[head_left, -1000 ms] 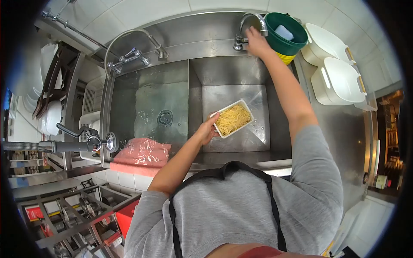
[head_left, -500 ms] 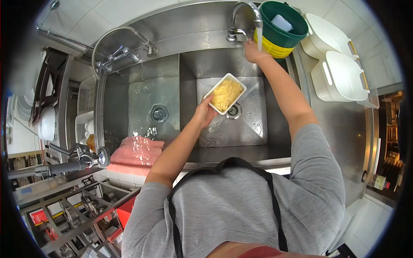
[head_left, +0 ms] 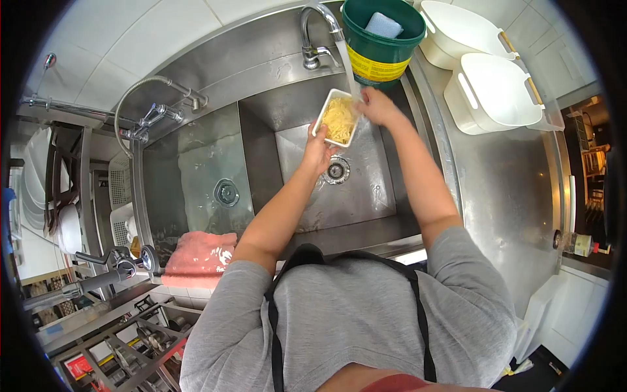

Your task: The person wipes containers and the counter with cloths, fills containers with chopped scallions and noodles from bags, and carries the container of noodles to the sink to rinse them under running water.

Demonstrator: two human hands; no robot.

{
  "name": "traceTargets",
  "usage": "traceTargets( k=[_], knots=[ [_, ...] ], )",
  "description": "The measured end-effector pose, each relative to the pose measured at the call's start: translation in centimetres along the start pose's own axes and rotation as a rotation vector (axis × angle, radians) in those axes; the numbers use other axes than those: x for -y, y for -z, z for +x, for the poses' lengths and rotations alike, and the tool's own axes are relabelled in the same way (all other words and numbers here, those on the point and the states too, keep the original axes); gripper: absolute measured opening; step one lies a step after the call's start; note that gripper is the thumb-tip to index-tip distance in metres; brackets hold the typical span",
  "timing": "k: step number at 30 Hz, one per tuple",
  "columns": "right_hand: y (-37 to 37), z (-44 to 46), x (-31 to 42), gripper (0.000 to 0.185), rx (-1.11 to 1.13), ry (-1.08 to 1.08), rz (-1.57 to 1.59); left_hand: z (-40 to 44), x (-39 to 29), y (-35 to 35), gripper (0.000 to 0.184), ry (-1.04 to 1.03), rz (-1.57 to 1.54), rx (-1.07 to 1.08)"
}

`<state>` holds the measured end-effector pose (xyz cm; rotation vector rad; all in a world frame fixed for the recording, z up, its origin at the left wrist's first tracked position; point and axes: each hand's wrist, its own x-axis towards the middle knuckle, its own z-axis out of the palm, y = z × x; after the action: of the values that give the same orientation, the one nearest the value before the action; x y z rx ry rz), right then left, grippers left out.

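Note:
My left hand (head_left: 317, 150) grips a white rectangular tub (head_left: 351, 136) over the right sink basin. Pale yellow shreds (head_left: 339, 120) fill the tub; I cannot tell what food they are. Water runs from the curved faucet (head_left: 321, 32) in a stream (head_left: 346, 65) down to the tub's right edge. Beside that edge, my right hand (head_left: 379, 108) is in the stream, thumb and fingers apart, with nothing seen in it. The fingertips are partly blurred by the water. Below the tub lies the round drain (head_left: 337, 170).
A green bucket (head_left: 385, 62) holding a light blue pad stands behind my right hand. White bins (head_left: 493, 95) sit on the right counter. The left basin (head_left: 202, 163) holds water; a pink cloth (head_left: 199, 258) hangs over its front edge. A spray hose crosses at lower left.
My right hand has left the faucet lever and come down to the water beside the tub. My left hand has brought the tub closer to the stream and turned it more upright. The view has shifted.

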<state>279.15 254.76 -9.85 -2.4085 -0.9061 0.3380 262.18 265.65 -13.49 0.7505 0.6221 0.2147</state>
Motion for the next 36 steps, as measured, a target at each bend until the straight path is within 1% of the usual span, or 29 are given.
traceTargets(
  k=[2, 3, 4, 6, 8, 10, 11, 12, 13, 14, 15, 16, 17, 18, 20, 22, 23, 24, 26, 27, 28, 29, 30, 31, 32, 33, 34, 35, 36],
  knots=[
    [-0.6, -2.7, 1.7, 0.06, 0.118, -0.314, 0.48, 0.8, 1.1, 0.7, 0.047, -0.013, 0.06, 0.035],
    [-0.5, -3.8, 2.7, 0.062, 0.045, -0.333, 0.521, 0.8, 1.6, 0.9, 0.047, -0.008, 0.029, 0.015],
    [-1.7, -3.9, 1.7, 0.062, 0.042, -0.336, 0.522, 0.7, 2.0, 0.8, 0.046, -0.002, -0.003, -0.003],
    [-4.6, -4.4, 0.0, 0.062, -0.166, -0.255, 0.297, 0.7, 2.3, 0.4, 0.047, 0.013, -0.028, 0.013],
    [-5.6, -5.2, -0.7, 0.058, -0.121, -0.314, 0.309, 0.6, 2.4, 0.0, 0.044, 0.053, -0.049, 0.054],
    [-3.9, -5.7, 0.8, 0.046, 0.13, -0.557, 0.553, 1.0, 2.9, 0.2, 0.045, 0.07, -0.038, 0.078],
    [-4.4, -5.7, 0.2, 0.046, 0.129, -0.559, 0.553, 1.2, 3.2, 0.3, 0.046, 0.088, -0.027, 0.102],
    [-4.8, -5.7, -0.3, 0.04, 0.019, -0.459, 0.317, 0.9, 2.9, 0.0, 0.046, 0.09, -0.025, 0.104],
    [-5.0, -5.6, -0.9, 0.035, -0.088, -0.355, 0.082, 0.5, 2.7, -0.2, 0.053, 0.138, 0.072, 0.152],
    [-4.8, -5.3, -1.8, 0.035, -0.089, -0.358, 0.083, 0.3, 2.4, -0.4, 0.062, 0.184, 0.169, 0.199],
    [-3.7, -5.1, -1.9, 0.033, -0.038, -0.356, 0.068, 0.6, 2.1, -0.3, 0.062, 0.184, 0.171, 0.199],
    [-2.8, -4.8, -2.1, 0.031, 0.015, -0.356, 0.054, 1.2, 1.6, 0.0, 0.07, 0.235, 0.349, 0.172],
    [-2.1, -4.5, -2.5, 0.029, 0.032, -0.282, -0.002, 1.8, 1.1, 0.4, 0.079, 0.288, 0.529, 0.143],
    [-1.2, -4.2, -2.7, 0.029, 0.032, -0.286, 0.0, 2.6, 0.4, 0.4, 0.079, 0.292, 0.53, 0.144],
    [0.6, -3.5, -2.9, 0.027, 0.177, -0.064, -0.104, 4.6, -1.5, -0.2, 0.088, 0.23, 0.634, 0.08],
    [1.2, -2.7, -3.1, 0.029, 0.199, -0.023, -0.146, 5.8, -3.5, -1.2, 0.085, 0.258, 0.681, 0.137],
    [1.6, -2.2, -3.0, 0.029, 0.256, 0.028, -0.136, 6.0, -4.2, -1.7, 0.082, 0.287, 0.727, 0.189],
    [2.0, -1.9, -2.7, 0.03, 0.312, 0.079, -0.126, 6.1, -4.5, -1.9, 0.082, 0.286, 0.729, 0.19],
    [2.6, -1.5, -2.1, 0.031, 0.324, 0.098, -0.131, 6.1, -4.9, -2.2, 0.071, 0.414, 0.692, 0.309],
    [2.6, -1.4, -1.8, 0.032, 0.337, 0.119, -0.135, 6.4, -4.5, -2.0, 0.071, 0.414, 0.694, 0.309],
    [2.4, -1.3, -1.6, 0.032, 0.336, 0.118, -0.133, 6.5, -3.8, -1.7, 0.063, 0.364, 0.725, 0.297],
    [2.1, -1.3, -1.3, 0.032, 0.344, 0.068, -0.157, 6.6, -3.1, -1.4, 0.055, 0.315, 0.757, 0.285],
    [1.8, -1.5, -1.3, 0.033, 0.354, 0.017, -0.182, 6.6, -2.3, -1.2, 0.055, 0.318, 0.759, 0.286],
    [1.4, -2.1, -1.3, 0.033, 0.353, 0.015, -0.18, 6.6, -1.6, -0.9, 0.049, 0.262, 0.78, 0.237],
    [0.9, -3.0, -1.3, 0.035, 0.201, 0.024, -0.177, 6.5, -0.9, -0.7, 0.044, 0.204, 0.8, 0.187],
    [0.2, -3.9, -1.3, 0.038, 0.048, 0.033, -0.174, 6.1, -0.4, -0.4, 0.044, 0.205, 0.8, 0.187],
    [-0.8, -4.4, -1.3, 0.038, 0.046, 0.034, -0.176, 5.8, -0.1, -0.3, 0.043, 0.157, 0.777, 0.133],
    [-2.3, -4.9, -0.8, 0.045, -0.1, -0.077, -0.101, 5.5, 0.3, -0.2, 0.042, 0.115, 0.753, 0.078],
    [-3.5, -5.6, -0.1, 0.053, -0.243, -0.19, -0.025, 5.6, 0.6, 0.0, 0.042, 0.12, 0.754, 0.08]
  ],
)
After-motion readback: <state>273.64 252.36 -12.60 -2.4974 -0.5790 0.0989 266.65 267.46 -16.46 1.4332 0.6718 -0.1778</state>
